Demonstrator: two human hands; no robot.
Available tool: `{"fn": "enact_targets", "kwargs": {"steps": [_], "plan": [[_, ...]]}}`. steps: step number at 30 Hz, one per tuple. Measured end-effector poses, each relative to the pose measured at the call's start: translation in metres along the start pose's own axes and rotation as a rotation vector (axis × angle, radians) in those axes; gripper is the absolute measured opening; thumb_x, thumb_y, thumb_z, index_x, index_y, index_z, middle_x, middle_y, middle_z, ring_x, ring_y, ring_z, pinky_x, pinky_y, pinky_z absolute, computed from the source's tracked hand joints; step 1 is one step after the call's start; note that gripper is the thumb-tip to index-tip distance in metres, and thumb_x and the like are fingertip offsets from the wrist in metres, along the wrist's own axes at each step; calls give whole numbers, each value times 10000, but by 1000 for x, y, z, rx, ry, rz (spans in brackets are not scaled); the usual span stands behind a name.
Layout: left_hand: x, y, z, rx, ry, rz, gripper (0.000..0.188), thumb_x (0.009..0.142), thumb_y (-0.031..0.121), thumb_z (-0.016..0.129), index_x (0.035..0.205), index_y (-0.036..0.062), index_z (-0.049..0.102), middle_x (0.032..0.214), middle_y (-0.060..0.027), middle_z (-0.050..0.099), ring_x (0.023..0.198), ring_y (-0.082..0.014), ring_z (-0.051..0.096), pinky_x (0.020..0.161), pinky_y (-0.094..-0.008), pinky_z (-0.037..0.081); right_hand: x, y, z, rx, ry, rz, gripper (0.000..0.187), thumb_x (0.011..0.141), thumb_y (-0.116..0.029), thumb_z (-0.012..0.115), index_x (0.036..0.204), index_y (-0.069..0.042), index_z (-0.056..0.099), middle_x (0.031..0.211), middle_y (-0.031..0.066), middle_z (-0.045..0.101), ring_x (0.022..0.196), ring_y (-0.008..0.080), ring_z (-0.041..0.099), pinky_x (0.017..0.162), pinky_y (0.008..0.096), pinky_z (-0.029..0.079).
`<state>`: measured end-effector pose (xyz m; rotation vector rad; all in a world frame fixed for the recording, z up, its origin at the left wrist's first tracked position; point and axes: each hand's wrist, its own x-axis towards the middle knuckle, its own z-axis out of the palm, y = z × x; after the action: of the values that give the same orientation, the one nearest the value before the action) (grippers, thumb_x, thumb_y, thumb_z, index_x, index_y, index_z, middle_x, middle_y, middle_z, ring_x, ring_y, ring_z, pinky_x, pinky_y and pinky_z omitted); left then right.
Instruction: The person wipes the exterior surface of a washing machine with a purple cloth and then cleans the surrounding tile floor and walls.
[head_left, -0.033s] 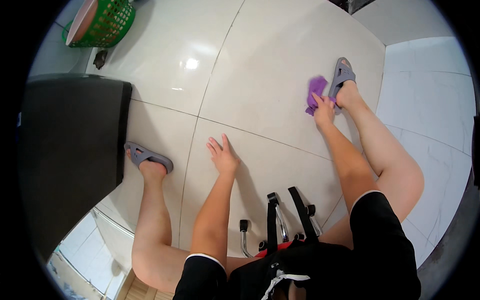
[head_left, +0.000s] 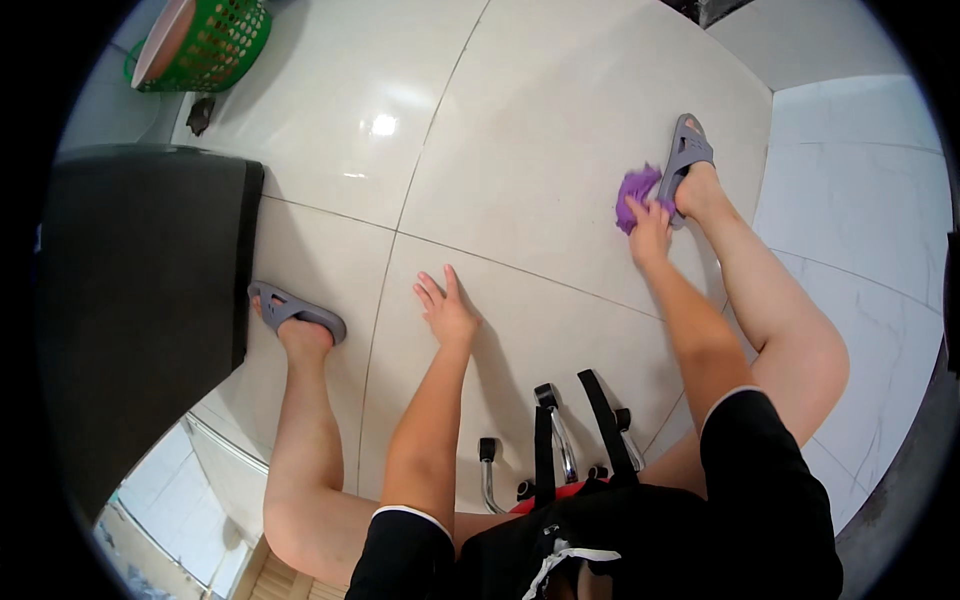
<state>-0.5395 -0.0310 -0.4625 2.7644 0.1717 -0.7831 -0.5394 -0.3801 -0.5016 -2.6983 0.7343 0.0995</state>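
Observation:
A crumpled purple cloth [head_left: 636,192] lies on the floor tiles beside the grey slipper [head_left: 686,155] on my right foot. My right hand [head_left: 652,232] has its fingers closed on the near part of this cloth, which bunches out past the fingertips. Left of it, over the pale floor [head_left: 510,180], my left hand [head_left: 447,312] is open with its fingers spread and nothing in them. Whether those fingers touch the floor, I cannot tell.
A black cabinet-like block [head_left: 150,270] stands at the left, close to my other grey slipper [head_left: 300,312]. Behind it are a green basket [head_left: 225,45] and a small dark object [head_left: 200,116]. Chrome chair legs [head_left: 565,440] rise near me. Marbled wall tiles [head_left: 850,190] line the right side.
The purple cloth has shifted slightly and bunched up closer to the right slipper, with my right hand still on it. My left hand has stayed in place.

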Motion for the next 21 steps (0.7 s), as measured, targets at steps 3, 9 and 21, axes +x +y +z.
{"fn": "enact_targets", "kwargs": {"steps": [3, 9, 21], "plan": [[1, 3, 5, -8, -9, -29, 1105, 555, 94, 832, 1452, 268, 213, 1522, -194, 37, 1399, -393, 64, 998, -619, 319, -102, -10, 46, -212, 42, 131, 474, 815, -87, 537, 1248, -280, 536, 1286, 94, 444, 1201, 315, 375, 951, 489, 326], [6, -12, 11, -5, 26, -6, 1118, 549, 93, 840, 1453, 279, 210, 1524, -190, 38, 1400, -393, 63, 1017, -610, 299, -268, -112, 62, 96, -666, -539, 344, 766, -90, 545, 1037, -265, 665, 1168, -5, 527, 1164, 273, 416, 925, 490, 321], [7, -11, 10, 19, 34, -21, 1145, 509, 102, 859, 1449, 274, 229, 1519, -206, 34, 1388, -426, 78, 1015, -578, 322, 63, -52, -2, 102, 12, 57, 455, 790, -67, 538, 1194, -273, 571, 1276, 19, 480, 1196, 257, 393, 967, 488, 336]]}}
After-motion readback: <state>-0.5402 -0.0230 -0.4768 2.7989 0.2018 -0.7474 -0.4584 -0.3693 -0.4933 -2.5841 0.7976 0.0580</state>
